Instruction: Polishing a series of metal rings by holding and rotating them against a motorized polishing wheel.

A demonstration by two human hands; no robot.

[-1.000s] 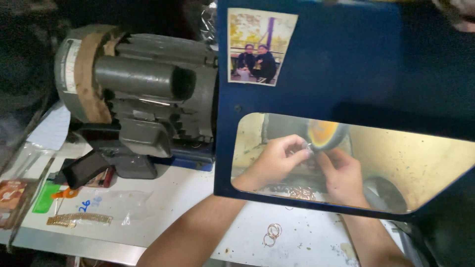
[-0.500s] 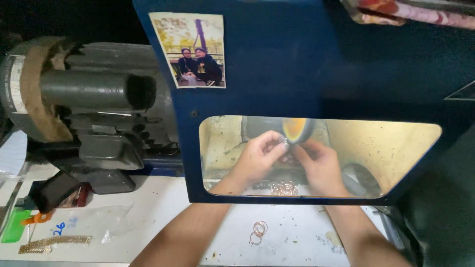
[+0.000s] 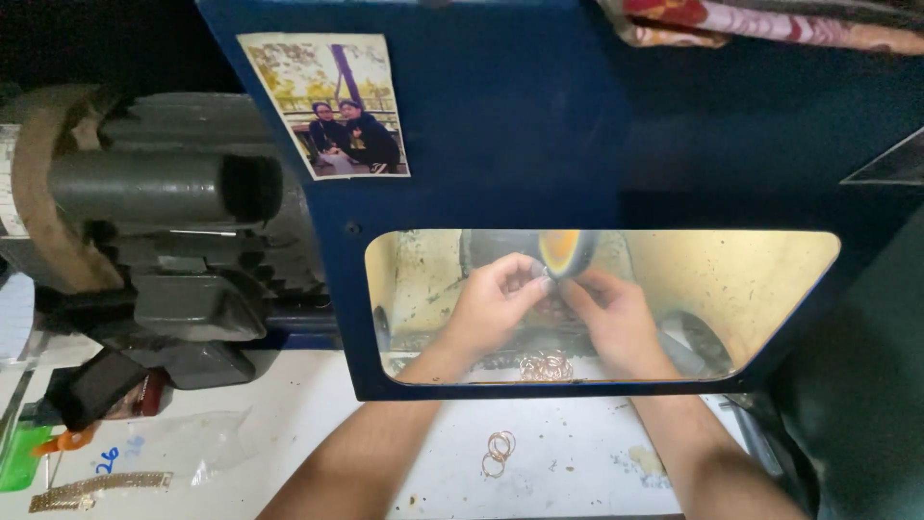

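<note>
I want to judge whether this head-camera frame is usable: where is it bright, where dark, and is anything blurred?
Head view: the lit yellow chamber behind the window is brightest; the left hand and right hand show clearly there. The spinning wheel is smeared by motion. The motor and blue guard panel sit in dim shade; the upper left corner is nearly black.

Small metal piece (image 3: 541, 281): pinched between fingertips of left hand (image 3: 496, 303) and right hand (image 3: 616, 318), seen through the clear window of the blue hood. Too small and blurred to tell its shape. Piece sits just below and against the polishing wheel (image 3: 563, 252), which shows an orange-yellow rim, blurred. Both hands meet at the piece, fingers curled, palms facing each other.
</note>
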